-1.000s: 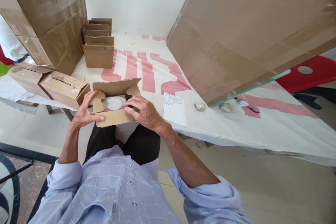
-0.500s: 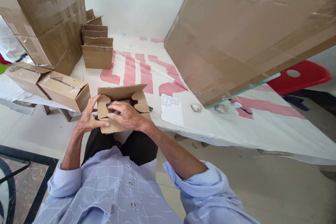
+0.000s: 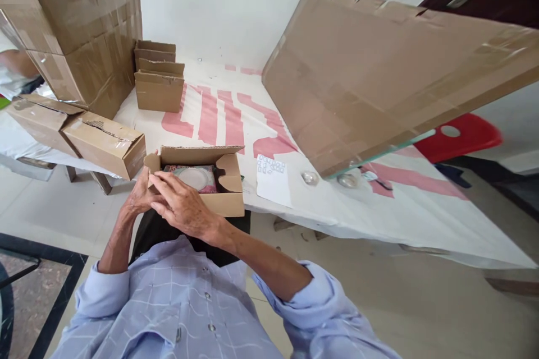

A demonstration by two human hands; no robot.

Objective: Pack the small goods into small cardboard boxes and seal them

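An open cardboard box (image 3: 225, 205) rests at the table's near edge, over my lap. Inside it lies a patterned pink-and-green packet (image 3: 210, 170) with a pale oval on its top; the packet's left part is hidden. My left hand (image 3: 141, 195) grips the left end of the box. Across the box's near left corner reaches my right hand (image 3: 183, 205), its bent fingers closed on the left end flap (image 3: 152, 163). The long back flap and the right end flap stand up.
Taped cartons (image 3: 105, 50) are stacked at the left, with open small boxes (image 3: 159, 92) beside them. Two long closed boxes (image 3: 103, 143) line the left edge. A large cardboard sheet (image 3: 391, 78) leans at the right. A marked paper (image 3: 273, 182) and clear round objects (image 3: 310, 178) lie nearby.
My right hand has come out of the box and moved left to its end flap, uncovering the packet. The box has shifted slightly right, and its right flap opened outward.
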